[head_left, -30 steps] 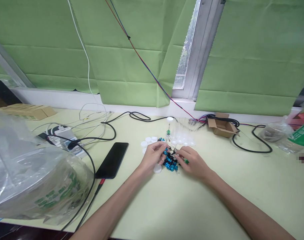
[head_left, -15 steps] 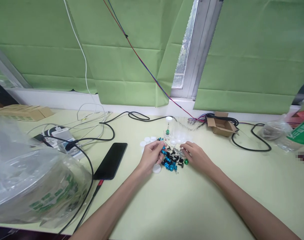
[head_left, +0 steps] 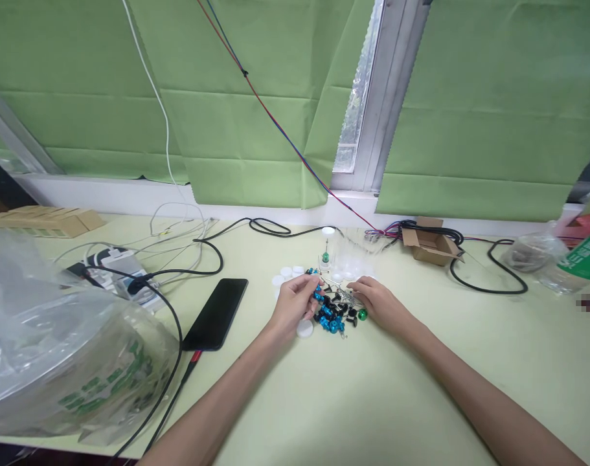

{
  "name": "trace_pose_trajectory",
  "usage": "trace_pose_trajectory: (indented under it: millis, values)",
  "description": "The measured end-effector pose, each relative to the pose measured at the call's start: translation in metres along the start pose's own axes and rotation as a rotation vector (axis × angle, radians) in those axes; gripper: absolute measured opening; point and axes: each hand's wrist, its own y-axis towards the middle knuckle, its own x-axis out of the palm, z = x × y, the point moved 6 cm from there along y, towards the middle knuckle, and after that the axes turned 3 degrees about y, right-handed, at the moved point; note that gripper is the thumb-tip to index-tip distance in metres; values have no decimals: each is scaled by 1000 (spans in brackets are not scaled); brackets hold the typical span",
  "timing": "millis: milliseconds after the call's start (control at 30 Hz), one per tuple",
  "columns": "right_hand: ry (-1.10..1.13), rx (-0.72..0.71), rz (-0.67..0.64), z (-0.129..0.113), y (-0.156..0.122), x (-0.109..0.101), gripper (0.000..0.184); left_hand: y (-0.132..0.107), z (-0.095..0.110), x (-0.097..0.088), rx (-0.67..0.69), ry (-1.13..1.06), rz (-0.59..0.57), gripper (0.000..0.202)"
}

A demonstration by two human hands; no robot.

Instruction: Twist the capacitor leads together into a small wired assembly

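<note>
My left hand [head_left: 297, 301] is at the left side of a small-parts pile, fingertips pinched together. A small blue metallic part [head_left: 318, 295] shows at those fingertips and appears held. Across the pile, my right hand [head_left: 375, 298] reaches down with bent fingers into thin silvery metal pieces [head_left: 346, 296]; what its fingertips hold is hidden. Between the hands lie several black pieces [head_left: 329, 304] and shiny blue pieces [head_left: 332, 325]. A round green piece [head_left: 362, 314] sits beside my right fingers. A white round cap [head_left: 304, 329] lies below my left hand.
Behind the pile stand several clear tubes [head_left: 348, 255] and a capped tube with a green piece [head_left: 326, 256]. White caps [head_left: 285, 272] lie left. A phone [head_left: 217, 314], plastic bag [head_left: 81, 362], power strip [head_left: 129, 275], black cable [head_left: 270, 226] and cardboard box [head_left: 431, 246] surround the area.
My right fingertips have shifted slightly left over the metal pieces. My left hand stays almost still, with the blue part at its fingertips.
</note>
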Motion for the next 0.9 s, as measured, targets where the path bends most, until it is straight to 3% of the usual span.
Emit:
trace_pose_trajectory:
  millis: [900]
  values:
    - [52,-13,-23,0,2,2,26,-2,0,3,-24,11,-9,34]
